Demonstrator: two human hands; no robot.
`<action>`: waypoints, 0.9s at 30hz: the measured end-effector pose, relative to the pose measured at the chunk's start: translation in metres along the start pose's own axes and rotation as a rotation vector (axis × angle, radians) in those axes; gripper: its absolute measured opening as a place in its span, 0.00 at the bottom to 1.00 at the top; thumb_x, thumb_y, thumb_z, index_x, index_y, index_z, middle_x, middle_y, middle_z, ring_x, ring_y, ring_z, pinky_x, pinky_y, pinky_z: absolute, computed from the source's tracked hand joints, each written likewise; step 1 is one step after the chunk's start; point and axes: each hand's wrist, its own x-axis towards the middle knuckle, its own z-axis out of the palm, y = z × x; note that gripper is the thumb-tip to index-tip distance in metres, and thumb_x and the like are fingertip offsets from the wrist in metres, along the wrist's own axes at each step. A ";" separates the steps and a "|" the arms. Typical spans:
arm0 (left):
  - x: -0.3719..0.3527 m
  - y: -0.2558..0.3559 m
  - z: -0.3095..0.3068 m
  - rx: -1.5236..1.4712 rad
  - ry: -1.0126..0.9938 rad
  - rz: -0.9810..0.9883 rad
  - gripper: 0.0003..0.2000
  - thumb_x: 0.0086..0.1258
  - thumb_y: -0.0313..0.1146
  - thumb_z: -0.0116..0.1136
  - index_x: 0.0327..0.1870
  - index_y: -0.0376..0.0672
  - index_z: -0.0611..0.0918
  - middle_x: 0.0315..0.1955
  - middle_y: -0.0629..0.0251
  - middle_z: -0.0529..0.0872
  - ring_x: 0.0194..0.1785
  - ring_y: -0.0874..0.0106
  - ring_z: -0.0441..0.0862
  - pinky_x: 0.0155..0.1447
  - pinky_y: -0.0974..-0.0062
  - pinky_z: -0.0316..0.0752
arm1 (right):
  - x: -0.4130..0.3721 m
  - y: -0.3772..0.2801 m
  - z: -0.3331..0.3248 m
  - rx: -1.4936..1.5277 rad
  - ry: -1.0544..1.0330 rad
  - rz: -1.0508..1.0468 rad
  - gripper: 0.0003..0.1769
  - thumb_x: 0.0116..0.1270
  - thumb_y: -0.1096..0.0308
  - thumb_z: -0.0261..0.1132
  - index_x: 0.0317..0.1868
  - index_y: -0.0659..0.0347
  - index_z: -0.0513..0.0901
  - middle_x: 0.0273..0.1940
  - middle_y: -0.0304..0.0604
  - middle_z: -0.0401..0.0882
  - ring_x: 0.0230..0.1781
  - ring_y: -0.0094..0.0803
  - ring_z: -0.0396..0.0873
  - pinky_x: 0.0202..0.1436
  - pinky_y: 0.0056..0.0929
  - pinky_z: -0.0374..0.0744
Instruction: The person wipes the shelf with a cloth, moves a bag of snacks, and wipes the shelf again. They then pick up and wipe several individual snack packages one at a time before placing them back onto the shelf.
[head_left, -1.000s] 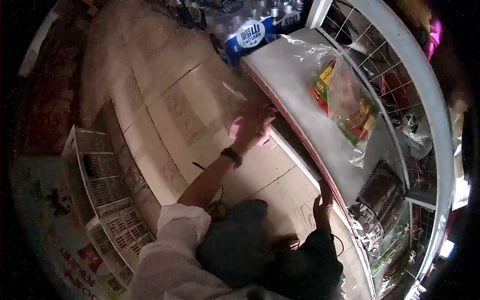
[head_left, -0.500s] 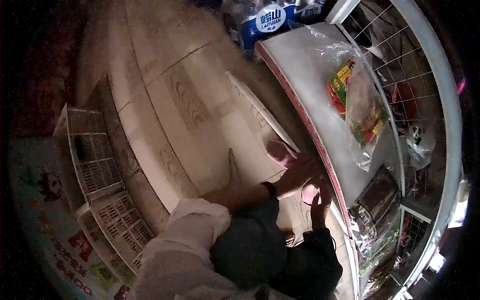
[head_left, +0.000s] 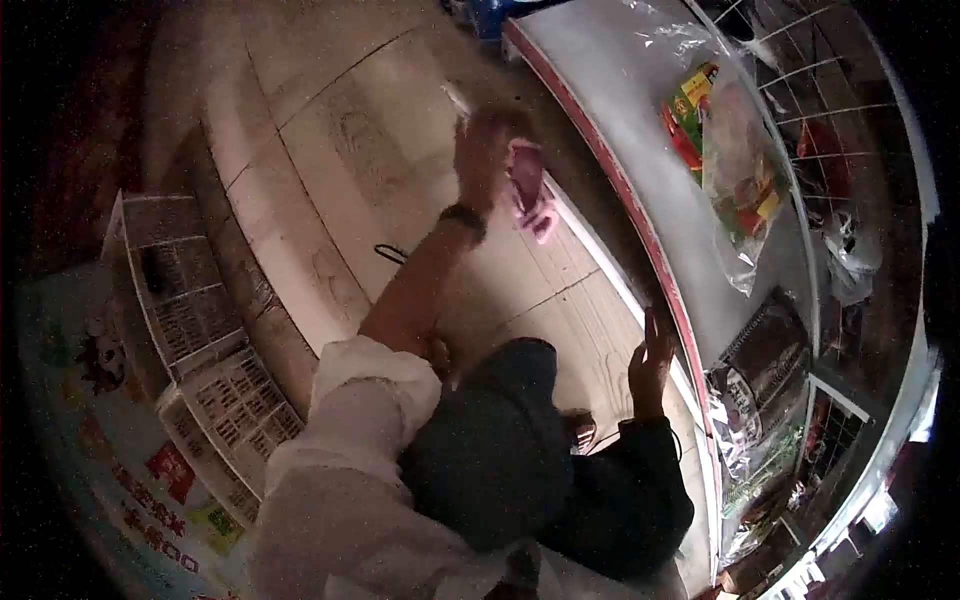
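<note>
Pink cloth [head_left: 526,182] is gripped in the left hand [head_left: 488,155], blurred, at the pale strip [head_left: 600,255] beside the floor [head_left: 340,200]; whether it touches is unclear. Lower down, the right hand [head_left: 652,365] holds nothing, fingers loosely parted, near the red-edged shelf [head_left: 630,150]. On that shelf lies a clear plastic bag [head_left: 733,165] with colourful packets; left of the arms stands a slatted crate [head_left: 215,385].
</note>
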 end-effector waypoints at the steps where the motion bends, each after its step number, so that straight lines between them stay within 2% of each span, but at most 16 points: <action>1: 0.005 -0.021 0.007 0.121 0.157 0.108 0.17 0.61 0.36 0.46 0.51 0.44 0.69 0.52 0.58 0.70 0.58 0.61 0.64 0.64 0.57 0.51 | 0.000 -0.001 -0.001 -0.008 0.008 -0.002 0.37 0.47 0.81 0.47 0.63 0.53 0.61 0.62 0.44 0.58 0.62 0.42 0.56 0.64 0.40 0.54; 2: 0.010 -0.037 0.016 0.239 0.323 0.219 0.16 0.58 0.38 0.49 0.45 0.41 0.72 0.47 0.58 0.73 0.55 0.62 0.66 0.60 0.57 0.55 | 0.001 -0.003 -0.001 -0.015 0.023 -0.004 0.37 0.47 0.82 0.47 0.63 0.53 0.61 0.62 0.44 0.58 0.62 0.42 0.56 0.64 0.40 0.55; 3: 0.021 -0.038 0.014 -0.703 0.379 -0.011 0.16 0.56 0.37 0.50 0.44 0.41 0.73 0.46 0.58 0.73 0.54 0.61 0.67 0.59 0.57 0.56 | 0.003 -0.006 -0.004 0.001 0.018 0.003 0.37 0.47 0.82 0.46 0.62 0.53 0.61 0.61 0.45 0.59 0.61 0.43 0.58 0.63 0.40 0.56; 5: 0.040 -0.053 0.003 -1.646 0.345 -0.268 0.15 0.55 0.37 0.51 0.43 0.41 0.73 0.44 0.57 0.74 0.54 0.60 0.67 0.58 0.57 0.57 | 0.003 -0.009 -0.004 0.035 0.040 0.011 0.35 0.49 0.80 0.46 0.62 0.53 0.62 0.60 0.46 0.61 0.59 0.43 0.60 0.63 0.40 0.57; 6: 0.046 -0.074 -0.006 -0.682 0.186 -0.232 0.15 0.55 0.35 0.51 0.43 0.40 0.73 0.44 0.57 0.74 0.52 0.60 0.68 0.56 0.58 0.59 | 0.001 -0.009 -0.005 0.070 0.031 0.027 0.34 0.49 0.80 0.46 0.61 0.53 0.63 0.60 0.46 0.61 0.59 0.43 0.60 0.63 0.40 0.57; 8: 0.051 -0.076 -0.025 0.269 0.022 -0.143 0.14 0.56 0.34 0.51 0.43 0.39 0.73 0.45 0.57 0.75 0.51 0.59 0.69 0.55 0.59 0.62 | -0.001 -0.001 -0.002 0.021 -0.006 0.015 0.34 0.50 0.79 0.48 0.62 0.53 0.62 0.60 0.47 0.60 0.59 0.44 0.60 0.62 0.40 0.59; 10: 0.047 -0.044 -0.075 -0.175 0.328 -0.170 0.14 0.55 0.33 0.51 0.41 0.38 0.74 0.40 0.58 0.77 0.46 0.63 0.73 0.46 0.64 0.69 | -0.001 0.001 -0.003 0.015 0.009 0.026 0.35 0.49 0.79 0.49 0.62 0.52 0.62 0.60 0.48 0.60 0.59 0.44 0.59 0.61 0.41 0.59; 12: 0.047 -0.070 -0.080 -0.406 0.459 -0.173 0.13 0.55 0.32 0.52 0.40 0.37 0.74 0.38 0.59 0.78 0.43 0.65 0.76 0.42 0.67 0.72 | 0.001 0.003 -0.004 0.014 0.009 0.056 0.35 0.49 0.79 0.50 0.62 0.51 0.63 0.60 0.48 0.61 0.59 0.45 0.60 0.61 0.41 0.60; 13: 0.050 -0.118 -0.065 -0.501 0.221 -0.235 0.13 0.55 0.32 0.50 0.40 0.37 0.75 0.36 0.60 0.79 0.41 0.67 0.76 0.39 0.68 0.73 | 0.001 0.005 -0.004 0.009 0.006 0.074 0.35 0.49 0.79 0.51 0.61 0.50 0.63 0.60 0.49 0.61 0.59 0.46 0.60 0.60 0.41 0.60; 15: 0.046 -0.108 -0.067 -0.596 -0.044 -0.285 0.12 0.55 0.31 0.49 0.39 0.37 0.75 0.34 0.61 0.79 0.38 0.69 0.77 0.36 0.70 0.74 | 0.001 0.013 0.005 0.059 0.157 0.055 0.27 0.54 0.74 0.54 0.58 0.50 0.67 0.52 0.48 0.69 0.51 0.45 0.68 0.53 0.39 0.68; 16: 0.035 -0.053 -0.107 -1.036 0.021 -0.425 0.12 0.56 0.30 0.46 0.39 0.37 0.76 0.34 0.62 0.79 0.36 0.70 0.77 0.34 0.70 0.74 | 0.001 0.014 0.010 0.047 0.192 0.092 0.24 0.56 0.72 0.56 0.56 0.51 0.69 0.49 0.47 0.73 0.47 0.44 0.72 0.50 0.38 0.71; 18: 0.019 -0.028 -0.108 -1.478 0.067 -0.572 0.12 0.57 0.29 0.43 0.40 0.37 0.76 0.34 0.62 0.80 0.34 0.70 0.78 0.32 0.71 0.75 | 0.002 0.017 0.014 0.024 0.176 0.147 0.18 0.57 0.70 0.59 0.50 0.53 0.74 0.41 0.46 0.77 0.42 0.41 0.75 0.45 0.35 0.74; 20: 0.004 -0.008 -0.090 -1.653 -0.298 -0.465 0.11 0.58 0.30 0.43 0.39 0.38 0.76 0.33 0.64 0.79 0.33 0.73 0.77 0.32 0.73 0.75 | 0.002 0.016 0.014 0.121 0.238 0.148 0.13 0.57 0.69 0.59 0.44 0.53 0.77 0.39 0.43 0.78 0.39 0.40 0.76 0.42 0.34 0.75; 23: -0.014 0.065 -0.137 -1.397 -0.843 -0.627 0.11 0.59 0.30 0.44 0.40 0.39 0.77 0.33 0.66 0.78 0.34 0.75 0.76 0.33 0.75 0.74 | 0.000 0.021 0.016 0.147 0.280 0.098 0.12 0.58 0.69 0.59 0.44 0.54 0.78 0.38 0.44 0.78 0.39 0.40 0.76 0.41 0.34 0.75; 26: -0.035 0.110 -0.119 -1.045 -0.603 -0.821 0.12 0.61 0.34 0.46 0.41 0.40 0.77 0.33 0.68 0.78 0.35 0.76 0.75 0.35 0.77 0.73 | 0.000 0.020 0.014 0.116 0.296 0.128 0.12 0.58 0.69 0.58 0.43 0.53 0.78 0.38 0.43 0.78 0.38 0.40 0.76 0.41 0.34 0.75; 27: -0.041 0.111 -0.106 -1.128 -0.660 -0.768 0.13 0.62 0.37 0.46 0.42 0.40 0.77 0.34 0.68 0.78 0.36 0.76 0.75 0.38 0.78 0.73 | 0.002 0.018 0.012 0.098 0.334 0.142 0.12 0.58 0.69 0.58 0.43 0.53 0.78 0.38 0.43 0.78 0.38 0.39 0.77 0.40 0.34 0.75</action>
